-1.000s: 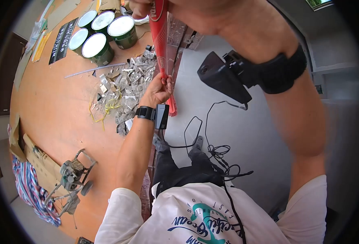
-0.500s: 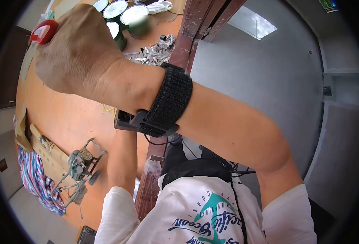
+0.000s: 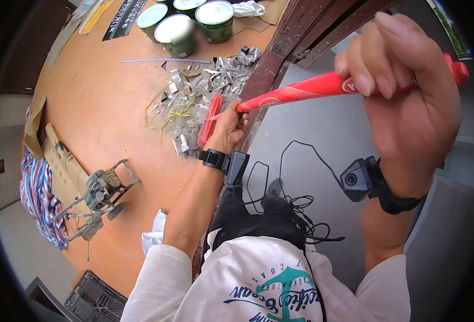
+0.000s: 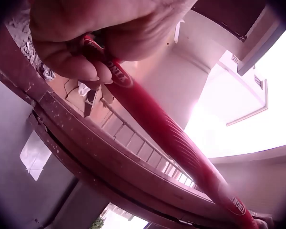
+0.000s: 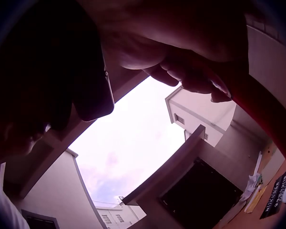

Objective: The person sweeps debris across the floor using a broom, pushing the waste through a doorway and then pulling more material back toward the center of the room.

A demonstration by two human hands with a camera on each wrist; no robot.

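Note:
A red broom handle (image 3: pixel 301 88) slants across the head view, from the broom head (image 3: pixel 210 121) up to the right. The left hand (image 3: pixel 230 129) grips its lower end, just beside the red bristled head. Higher up, the right hand (image 3: pixel 409 80) has its fingers curled round the handle near its top end. The broom head lies over a heap of debris (image 3: pixel 186 96) of grey scraps and yellow strips. In the left wrist view the left hand's fingers (image 4: pixel 81 67) wrap the red handle (image 4: pixel 167 129); the right wrist view is dark around the right hand (image 5: pixel 181 52).
Green buckets with pale lids (image 3: pixel 215 13) stand at the top left. A dark red threshold (image 3: pixel 269 67) divides the orange floor from the grey floor, where black cable (image 3: pixel 301 201) lies near the feet. A wheeled machine (image 3: pixel 105 193) and striped cloth (image 3: pixel 43 198) are at the left.
The right hand has swung from the upper left across to the upper right with the handle's top end. The broom head has moved left onto the debris, and the left hand is in plain view again.

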